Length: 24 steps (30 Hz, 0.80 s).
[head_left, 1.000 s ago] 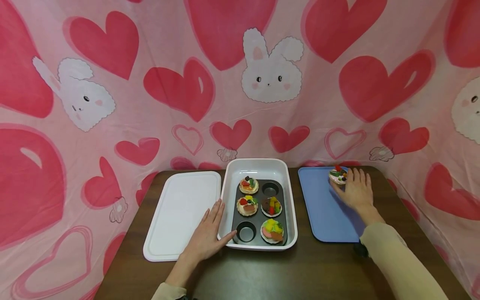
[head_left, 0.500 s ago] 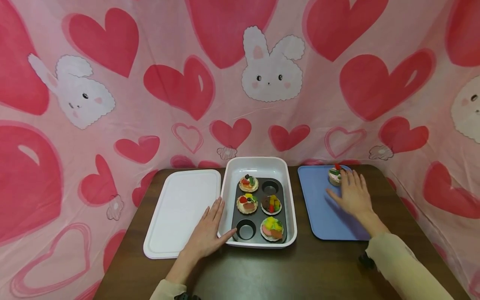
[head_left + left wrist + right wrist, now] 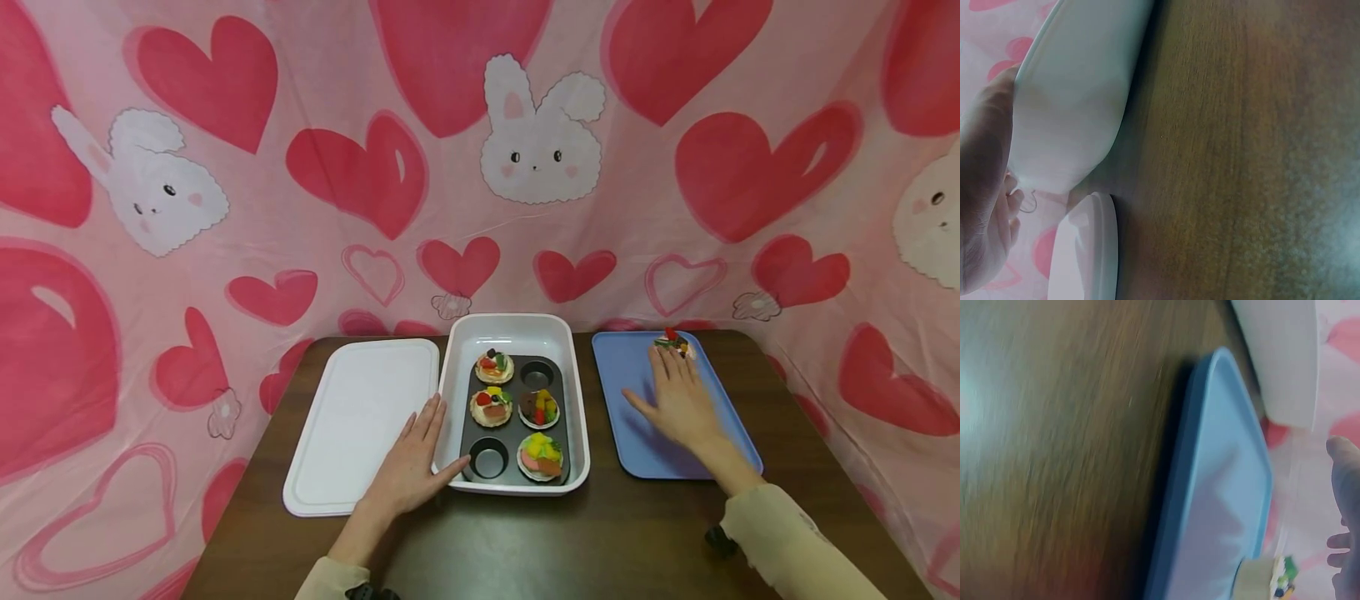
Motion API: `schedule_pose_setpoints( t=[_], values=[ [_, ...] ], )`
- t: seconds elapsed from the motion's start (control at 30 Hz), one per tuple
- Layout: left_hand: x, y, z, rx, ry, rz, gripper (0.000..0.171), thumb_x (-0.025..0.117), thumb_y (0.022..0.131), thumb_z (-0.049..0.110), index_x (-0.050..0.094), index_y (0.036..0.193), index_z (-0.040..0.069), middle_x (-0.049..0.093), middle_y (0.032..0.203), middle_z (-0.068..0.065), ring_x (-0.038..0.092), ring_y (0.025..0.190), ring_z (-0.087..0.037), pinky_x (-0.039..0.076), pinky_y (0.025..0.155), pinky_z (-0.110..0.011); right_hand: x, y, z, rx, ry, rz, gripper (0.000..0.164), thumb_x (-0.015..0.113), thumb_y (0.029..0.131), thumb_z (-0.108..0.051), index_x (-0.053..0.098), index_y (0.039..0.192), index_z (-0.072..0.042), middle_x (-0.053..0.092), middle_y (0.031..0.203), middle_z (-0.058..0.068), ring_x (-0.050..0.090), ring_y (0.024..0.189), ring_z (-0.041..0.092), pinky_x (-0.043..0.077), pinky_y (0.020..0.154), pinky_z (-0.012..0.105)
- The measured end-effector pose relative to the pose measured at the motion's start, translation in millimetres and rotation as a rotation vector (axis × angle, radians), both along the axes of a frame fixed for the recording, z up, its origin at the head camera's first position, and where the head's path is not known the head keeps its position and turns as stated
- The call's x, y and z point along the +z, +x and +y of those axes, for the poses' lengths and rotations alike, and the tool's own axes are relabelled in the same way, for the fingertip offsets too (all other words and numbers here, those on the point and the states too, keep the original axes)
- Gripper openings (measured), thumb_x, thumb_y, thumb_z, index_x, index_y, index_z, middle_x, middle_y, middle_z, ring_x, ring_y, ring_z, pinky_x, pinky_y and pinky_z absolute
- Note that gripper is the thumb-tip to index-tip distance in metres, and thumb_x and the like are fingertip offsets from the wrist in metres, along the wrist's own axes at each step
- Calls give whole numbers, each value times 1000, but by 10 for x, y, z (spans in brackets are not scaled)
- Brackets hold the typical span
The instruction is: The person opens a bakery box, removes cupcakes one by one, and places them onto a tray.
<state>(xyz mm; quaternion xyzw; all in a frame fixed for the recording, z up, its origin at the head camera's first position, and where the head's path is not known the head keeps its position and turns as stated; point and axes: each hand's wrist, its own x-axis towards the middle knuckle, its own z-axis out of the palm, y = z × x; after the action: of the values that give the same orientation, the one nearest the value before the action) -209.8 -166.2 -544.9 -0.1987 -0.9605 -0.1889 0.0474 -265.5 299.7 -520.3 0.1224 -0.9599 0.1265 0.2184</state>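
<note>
In the head view, my left hand (image 3: 407, 461) rests with straight fingers on the left front rim of a white rectangular tub (image 3: 577, 417). Inside the tub lies a dark muffin tin (image 3: 512, 417) bearing several fruit tarts, among them a tart with yellow topping (image 3: 540, 457). Over a blue tray (image 3: 637, 450), my right hand (image 3: 684, 406) hovers with fingers extended and thumb spread, holding nothing. A fruit tart with a red topping (image 3: 671, 337) stands at the tray's back, partly hidden by the fingertips. The right wrist view shows this tart (image 3: 1254, 579) apart from the hand.
A white lid-like board (image 3: 363, 425) lies left of the tub on the brown wooden table (image 3: 525, 550). Two cups of the tin, back right and front left, hold no tart. A pink cloth with hearts and rabbits (image 3: 450, 217) hangs directly behind the table.
My right hand has moved off the tart at the back of the blue tray and shifted left, its thumb spreading away. My left hand stays on the tub's rim.
</note>
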Motion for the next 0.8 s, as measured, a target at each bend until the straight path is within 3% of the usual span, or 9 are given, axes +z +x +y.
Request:
schedule_pose_setpoints(
  t=[0.17,0.3,0.8],
  values=[
    [2,2,-4,3,0,-8,105,64,99,69,29,173,4,28,183,-15,33,169,-32,29,139,-57,95,68,-228,42,-9,14,88,86,91,-38,50,152,14,57,150,40,50,146,59,37,127,73],
    [-6,7,-3,5,2,-6,105,64,99,69,30,173,4,28,183,-15,34,169,-32,29,138,-57,135,110,-398,70,-8,-39,90,84,94,-42,48,156,12,55,154,39,49,149,58,36,129,72],
    [-6,20,8,12,13,-5,104,64,99,69,30,173,4,27,183,-15,35,168,-34,30,138,-58,134,120,-905,217,-22,-123,93,85,93,-45,47,161,6,54,162,30,50,154,51,37,131,67]
  ],
)
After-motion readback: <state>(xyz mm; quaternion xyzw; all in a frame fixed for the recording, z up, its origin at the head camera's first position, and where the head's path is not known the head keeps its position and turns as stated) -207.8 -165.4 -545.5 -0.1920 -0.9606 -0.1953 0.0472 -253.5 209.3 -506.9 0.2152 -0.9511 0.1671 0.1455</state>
